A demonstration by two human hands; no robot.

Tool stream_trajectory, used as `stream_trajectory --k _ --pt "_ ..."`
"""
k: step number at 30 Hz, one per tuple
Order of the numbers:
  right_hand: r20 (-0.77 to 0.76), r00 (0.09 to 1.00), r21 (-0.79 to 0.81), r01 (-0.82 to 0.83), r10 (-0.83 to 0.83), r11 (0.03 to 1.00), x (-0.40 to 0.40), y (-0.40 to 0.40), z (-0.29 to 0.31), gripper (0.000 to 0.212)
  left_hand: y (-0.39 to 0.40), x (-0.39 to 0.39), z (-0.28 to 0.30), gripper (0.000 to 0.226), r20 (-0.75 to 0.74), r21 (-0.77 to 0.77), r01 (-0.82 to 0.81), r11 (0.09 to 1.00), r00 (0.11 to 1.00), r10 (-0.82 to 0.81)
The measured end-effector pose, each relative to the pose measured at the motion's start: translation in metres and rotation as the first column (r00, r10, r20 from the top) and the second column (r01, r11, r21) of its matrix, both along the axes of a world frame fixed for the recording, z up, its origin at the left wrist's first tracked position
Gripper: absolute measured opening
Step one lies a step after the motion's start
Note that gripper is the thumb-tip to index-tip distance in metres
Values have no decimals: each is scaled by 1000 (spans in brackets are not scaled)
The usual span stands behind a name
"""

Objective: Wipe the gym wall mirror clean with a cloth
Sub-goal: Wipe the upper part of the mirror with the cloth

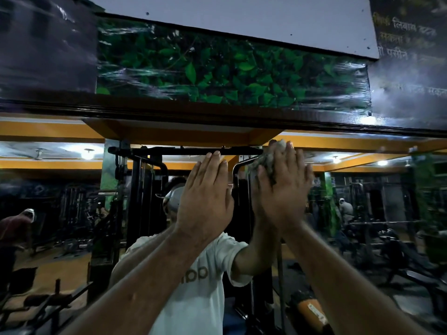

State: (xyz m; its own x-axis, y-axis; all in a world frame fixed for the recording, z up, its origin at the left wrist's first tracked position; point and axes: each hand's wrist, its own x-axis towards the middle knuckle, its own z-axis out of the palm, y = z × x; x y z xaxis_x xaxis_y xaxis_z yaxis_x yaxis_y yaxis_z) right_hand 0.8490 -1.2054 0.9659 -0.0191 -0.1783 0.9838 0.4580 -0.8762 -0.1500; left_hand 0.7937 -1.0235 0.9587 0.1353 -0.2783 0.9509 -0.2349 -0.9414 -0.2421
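The wall mirror (72, 213) fills the lower two thirds of the head view and reflects the gym and a person in a white T-shirt. My left hand (204, 199) lies flat against the glass with straight fingers, just below the mirror's top edge. My right hand (284, 189) presses a crumpled grey cloth (267, 163) onto the glass beside it, fingers straight and pointing up. The cloth shows at the fingertips and left of the palm; the rest is hidden behind the hand.
A dark wooden frame (169, 110) runs along the mirror's top. Above it is a leaf-print panel (229, 76) and dark posters with text (406, 39). Reflected in the glass are weight machines, benches and other people.
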Motion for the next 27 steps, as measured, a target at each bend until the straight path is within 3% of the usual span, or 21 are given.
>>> stream_trajectory --k 3,5,7,10,11,13,16,18,20,22,24,27 --pt "42 999 -395 40 -26 918 0 6 -24 62 0 1 -2 63 -27 -6 -4 1000 1000 4" --pt "91 994 -543 100 -60 834 3 -15 -27 63 1 1 -2 63 -33 11 -5 1000 999 6" --pt "91 992 -441 120 -89 889 7 -28 -21 64 5 -1 -2 61 -25 11 -8 1000 1000 8" --pt "13 1000 -48 -2 2 999 0 -9 -12 62 14 -5 -1 66 -31 -48 -53 997 998 52" --pt "-6 1000 -22 -21 20 1000 -3 2 -12 62 17 -5 -1 68 -41 -52 -75 996 997 73" --pt "15 1000 -221 14 -11 975 -4 15 -17 61 20 -3 -1 69 -64 -28 -103 994 993 101" --pt "94 996 -529 45 5 847 -2 0 -19 62 23 -3 -3 70 -77 -5 -120 993 990 119" --pt "96 995 -489 73 -30 869 4 -13 -13 62 24 -5 -3 72 -86 -5 -117 993 989 116" --pt "53 998 -254 30 -17 967 3 -8 -7 61 23 -6 -2 72 -88 -11 -114 993 990 113" --pt "33 999 -109 -36 40 993 -2 10 -3 60 22 -8 -2 71 -88 -20 -111 994 990 109" --pt "37 998 -270 -34 46 962 -3 21 -4 60 22 -10 -3 70 -98 -18 -108 994 990 105" --pt "82 996 -568 29 21 823 -3 5 -4 61 23 -12 -2 70 -111 -8 -89 996 990 88"
